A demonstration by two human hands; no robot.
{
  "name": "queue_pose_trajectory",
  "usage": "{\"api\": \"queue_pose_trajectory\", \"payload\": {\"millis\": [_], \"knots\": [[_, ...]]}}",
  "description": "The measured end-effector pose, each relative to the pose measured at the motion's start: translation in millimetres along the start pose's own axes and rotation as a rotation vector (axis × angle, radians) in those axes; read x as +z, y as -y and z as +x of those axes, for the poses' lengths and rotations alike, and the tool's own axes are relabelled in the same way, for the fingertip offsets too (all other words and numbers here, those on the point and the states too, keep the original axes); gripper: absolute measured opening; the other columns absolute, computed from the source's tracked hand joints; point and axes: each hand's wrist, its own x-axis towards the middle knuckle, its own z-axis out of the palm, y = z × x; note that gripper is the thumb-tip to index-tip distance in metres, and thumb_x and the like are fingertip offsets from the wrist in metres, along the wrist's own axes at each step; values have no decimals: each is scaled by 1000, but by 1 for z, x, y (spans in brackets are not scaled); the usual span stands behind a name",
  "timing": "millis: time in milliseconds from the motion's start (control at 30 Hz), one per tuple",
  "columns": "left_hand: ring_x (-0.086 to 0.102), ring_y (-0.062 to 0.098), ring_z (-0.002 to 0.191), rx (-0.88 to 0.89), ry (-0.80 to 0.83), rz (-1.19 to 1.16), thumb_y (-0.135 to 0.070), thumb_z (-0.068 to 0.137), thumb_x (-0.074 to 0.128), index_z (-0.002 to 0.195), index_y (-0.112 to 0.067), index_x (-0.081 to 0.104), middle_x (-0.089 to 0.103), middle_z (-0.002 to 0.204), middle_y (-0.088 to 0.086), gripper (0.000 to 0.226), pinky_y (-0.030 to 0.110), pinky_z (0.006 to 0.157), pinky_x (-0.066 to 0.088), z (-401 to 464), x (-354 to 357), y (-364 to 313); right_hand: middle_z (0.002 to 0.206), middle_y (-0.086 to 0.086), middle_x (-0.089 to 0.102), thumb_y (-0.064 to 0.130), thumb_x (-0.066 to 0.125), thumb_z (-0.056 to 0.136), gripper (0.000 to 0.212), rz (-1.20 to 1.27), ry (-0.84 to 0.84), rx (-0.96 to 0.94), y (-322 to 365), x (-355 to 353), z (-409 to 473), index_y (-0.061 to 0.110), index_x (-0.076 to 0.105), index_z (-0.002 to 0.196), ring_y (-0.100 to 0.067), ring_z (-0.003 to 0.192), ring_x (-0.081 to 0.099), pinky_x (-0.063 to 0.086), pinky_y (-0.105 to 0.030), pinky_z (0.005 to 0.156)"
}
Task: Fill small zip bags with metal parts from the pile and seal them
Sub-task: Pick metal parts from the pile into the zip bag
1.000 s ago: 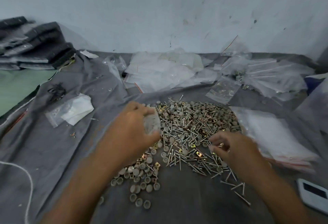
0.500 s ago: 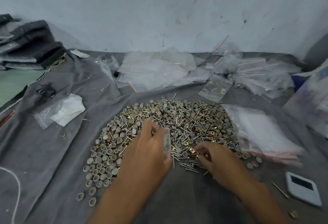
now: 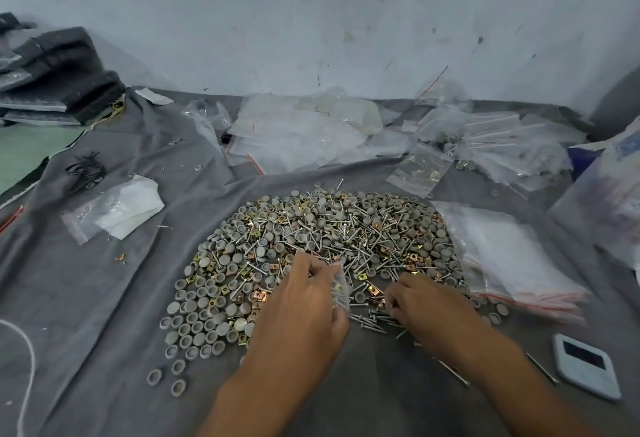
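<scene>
A wide pile of metal parts (image 3: 311,239) lies on the grey cloth: round grey caps, brass square clips and thin screws. My left hand (image 3: 301,312) holds a small clear zip bag (image 3: 340,289) upright at the pile's near edge, with a few screws showing inside. My right hand (image 3: 426,301) rests just to the right of it, fingers curled down onto the screws and clips; what the fingertips pinch is hidden. A stack of empty zip bags (image 3: 509,256) with red seal strips lies right of the pile.
Grey cloth (image 3: 86,298) covers the work surface. Loose clear bags (image 3: 304,135) lie along the back wall, some with parts at the back right. A small white device (image 3: 585,365) sits at the near right. A folded white bag (image 3: 117,208) and black ties (image 3: 85,173) lie left.
The view has tilted so the pile's left side shows. My left hand with the bag has come down to the pile's near edge; my right hand has drawn closer to it.
</scene>
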Motion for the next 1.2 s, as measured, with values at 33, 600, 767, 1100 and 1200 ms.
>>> {"api": "queue_pose_trajectory", "payload": {"millis": [33, 600, 767, 1100, 1200], "knots": [[44, 1, 85, 2, 11, -3, -35, 89, 63, 134, -30, 51, 32, 114, -15, 47, 16, 70, 33, 0, 2, 0, 117, 11, 52, 40, 49, 102, 15, 11, 25, 10, 1, 0, 1, 34, 54, 115, -13, 114, 51, 47, -32, 85], [58, 11, 102, -30, 38, -16, -36, 92, 59, 133, -27, 49, 35, 123, -8, 43, 24, 79, 47, 7, 25, -4, 91, 19, 61, 35, 49, 104, 8, 623, -211, -119, 27, -27, -17, 34, 57, 102, -2, 87, 58, 41, -17, 73], [57, 12, 103, -19, 28, -24, -40, 92, 60, 132, -27, 49, 34, 124, -9, 44, 23, 79, 44, 9, 24, -4, 103, 14, 56, 33, 59, 100, 16, 364, -286, -219, 44, -41, -19, 27, 68, 112, -4, 94, 55, 44, -21, 83], [59, 12, 89, -41, 27, -69, -36, 85, 65, 117, -30, 54, 32, 113, -12, 35, 23, 68, 42, 11, 23, -1, 89, 16, 57, 31, 74, 89, 9, 473, -344, -162, 53, -40, -5, 27, 66, 91, -2, 82, 55, 45, -21, 74], [55, 9, 90, -41, -8, -54, -36, 88, 66, 131, -26, 53, 32, 117, -10, 47, 22, 76, 49, 12, 22, 2, 91, 22, 60, 31, 76, 87, 15, 487, -361, -59, 29, -37, -7, 34, 69, 100, 5, 83, 57, 44, -13, 75]]}}
